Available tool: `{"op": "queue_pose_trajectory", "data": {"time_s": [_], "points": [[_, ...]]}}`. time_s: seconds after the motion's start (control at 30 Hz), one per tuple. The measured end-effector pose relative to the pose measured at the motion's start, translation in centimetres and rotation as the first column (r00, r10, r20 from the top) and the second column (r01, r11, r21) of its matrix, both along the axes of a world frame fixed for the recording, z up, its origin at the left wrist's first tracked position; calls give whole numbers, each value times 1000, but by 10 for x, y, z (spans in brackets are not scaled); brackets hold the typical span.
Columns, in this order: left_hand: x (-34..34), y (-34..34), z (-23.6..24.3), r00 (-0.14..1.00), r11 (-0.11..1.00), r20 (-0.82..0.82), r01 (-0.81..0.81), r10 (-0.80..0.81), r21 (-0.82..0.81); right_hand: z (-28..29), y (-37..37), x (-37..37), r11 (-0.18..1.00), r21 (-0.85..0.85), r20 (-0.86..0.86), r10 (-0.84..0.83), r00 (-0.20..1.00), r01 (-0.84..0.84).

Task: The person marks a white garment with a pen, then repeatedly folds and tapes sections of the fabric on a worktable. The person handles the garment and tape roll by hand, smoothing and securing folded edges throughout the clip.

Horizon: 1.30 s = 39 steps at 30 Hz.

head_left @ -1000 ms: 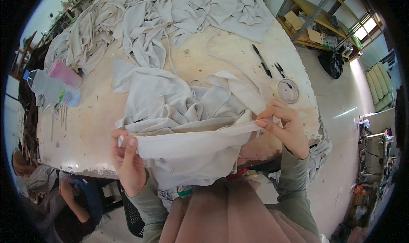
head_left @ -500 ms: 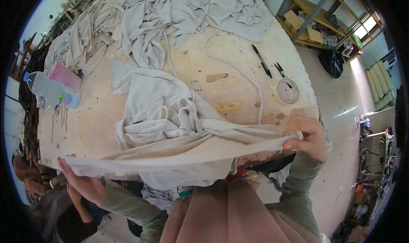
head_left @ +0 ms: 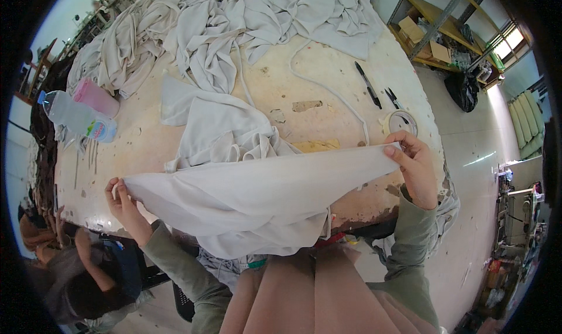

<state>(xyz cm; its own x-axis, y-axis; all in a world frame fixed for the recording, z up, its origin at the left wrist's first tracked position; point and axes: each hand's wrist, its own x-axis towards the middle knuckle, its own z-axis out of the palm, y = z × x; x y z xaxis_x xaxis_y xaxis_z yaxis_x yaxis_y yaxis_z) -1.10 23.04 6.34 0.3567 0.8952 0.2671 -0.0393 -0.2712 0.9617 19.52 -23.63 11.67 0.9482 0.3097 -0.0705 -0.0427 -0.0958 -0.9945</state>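
Observation:
A light grey piece of fabric [head_left: 257, 188] is stretched between my hands, its upper edge pulled nearly straight and the rest hanging in soft folds over the table's near edge. At its left corner, my left hand [head_left: 127, 205] pinches the cloth between thumb and fingers. My right hand [head_left: 413, 164] grips the opposite corner, held a little higher. Behind the stretched part, more of the same grey cloth [head_left: 225, 126] lies bunched on the worn tabletop [head_left: 140, 138].
A large heap of grey fabric [head_left: 234, 18] covers the table's far side. On the left stand a clear water bottle [head_left: 76, 117] and a pink cup [head_left: 96, 97]. A black pen [head_left: 367, 85], small snips [head_left: 393, 99] and a tape roll [head_left: 401, 123] lie right. A person [head_left: 93, 275] is at lower left.
Both hands have raised the cloth's edge; it was twisted and low, and now spreads open as a broad panel. My left hand moved up and right. The view shifted slightly.

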Motion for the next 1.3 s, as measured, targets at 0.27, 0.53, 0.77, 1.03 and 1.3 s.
{"op": "queue_pose_trajectory", "data": {"time_s": [0.27, 0.53, 0.77, 1.03, 1.3], "points": [[36, -24, -2, 856, 783, -461, 117, 232, 611, -11, 1, 7, 953, 251, -81, -153, 985, 169], [74, -106, 28, 705, 672, -535, 675, -465, 306, 2, 9, 1, 952, 279, 11, -134, 991, 125], [86, -114, 33, 613, 623, -620, 743, -489, 244, 13, 8, -8, 957, 266, 55, -132, 990, 113], [81, -110, 41, 644, 675, -591, 706, -486, 214, 14, 1, -4, 932, 319, 67, -203, 977, 172], [71, -105, 60, 576, 686, -446, 716, -685, -128, 19, -14, 16, 892, 385, 162, -317, 934, 236]]}}
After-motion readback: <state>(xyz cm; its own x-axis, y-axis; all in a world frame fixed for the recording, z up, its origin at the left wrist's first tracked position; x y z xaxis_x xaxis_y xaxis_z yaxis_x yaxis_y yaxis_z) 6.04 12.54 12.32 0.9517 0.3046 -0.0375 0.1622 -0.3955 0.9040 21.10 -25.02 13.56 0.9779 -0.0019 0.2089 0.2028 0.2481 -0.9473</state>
